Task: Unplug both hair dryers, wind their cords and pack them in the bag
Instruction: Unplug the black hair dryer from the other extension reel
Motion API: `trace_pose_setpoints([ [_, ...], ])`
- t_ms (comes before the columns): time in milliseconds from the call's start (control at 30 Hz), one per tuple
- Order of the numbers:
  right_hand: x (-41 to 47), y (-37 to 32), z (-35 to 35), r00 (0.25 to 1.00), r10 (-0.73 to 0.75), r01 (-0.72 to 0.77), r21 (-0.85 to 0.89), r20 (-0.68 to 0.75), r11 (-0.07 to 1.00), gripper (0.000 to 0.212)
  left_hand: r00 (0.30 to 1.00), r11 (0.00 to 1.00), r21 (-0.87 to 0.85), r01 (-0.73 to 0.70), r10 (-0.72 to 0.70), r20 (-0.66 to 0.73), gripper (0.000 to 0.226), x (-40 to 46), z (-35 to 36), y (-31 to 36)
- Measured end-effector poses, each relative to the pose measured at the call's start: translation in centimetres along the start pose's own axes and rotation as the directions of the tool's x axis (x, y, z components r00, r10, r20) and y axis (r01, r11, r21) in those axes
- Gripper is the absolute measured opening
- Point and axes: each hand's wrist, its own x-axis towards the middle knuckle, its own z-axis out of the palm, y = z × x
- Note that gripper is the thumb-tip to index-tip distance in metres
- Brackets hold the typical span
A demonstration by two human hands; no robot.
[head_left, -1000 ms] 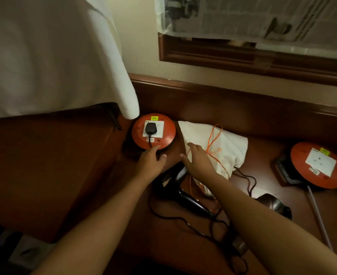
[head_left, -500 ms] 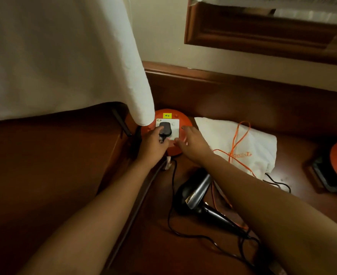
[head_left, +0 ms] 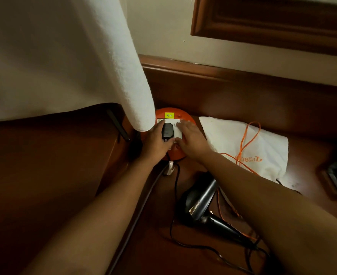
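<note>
Your left hand [head_left: 155, 139] grips the plug [head_left: 167, 131] — not out yet. Your right hand [head_left: 189, 137] presses flat on the socket [head_left: 178, 133]. Winding, the bag [head_left: 263, 147] — all left.

Glossy black plastic hair dryer [head_left: 200, 203] on polished dark wood desk [head_left: 233, 108], beside a matt white cloth bag [head_left: 263, 147].

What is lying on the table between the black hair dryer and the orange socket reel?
In the head view, only the dryer's thin black cord crosses bare wood between the hair dryer and the socket reel.
</note>
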Motion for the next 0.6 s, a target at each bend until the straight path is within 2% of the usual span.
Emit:
trace_pose_setpoints([
  [133, 0.18, 0.17, 0.11, 0.999, -0.023, 0.021, -0.046, -0.041, 0.999, 0.055, 1.000, 0.999, 0.047, -0.018, 0.018, -0.004, 0.064, 0.38, -0.09, -0.27],
  [333, 0.30, 0.35, 0.49, 0.998, -0.023, 0.020, -0.054, -0.051, 0.998, 0.055, 0.998, 0.998, -0.020, -0.059, 0.059, 0.003, 0.056, 0.27, -0.27, -0.37],
  [600, 0.69, 0.23, 0.55, 1.000, 0.007, -0.008, -0.081, -0.015, 0.997, 0.058, 0.999, 0.999, -0.013, -0.049, 0.050, 0.017, 0.054, 0.42, -0.47, -0.42],
])
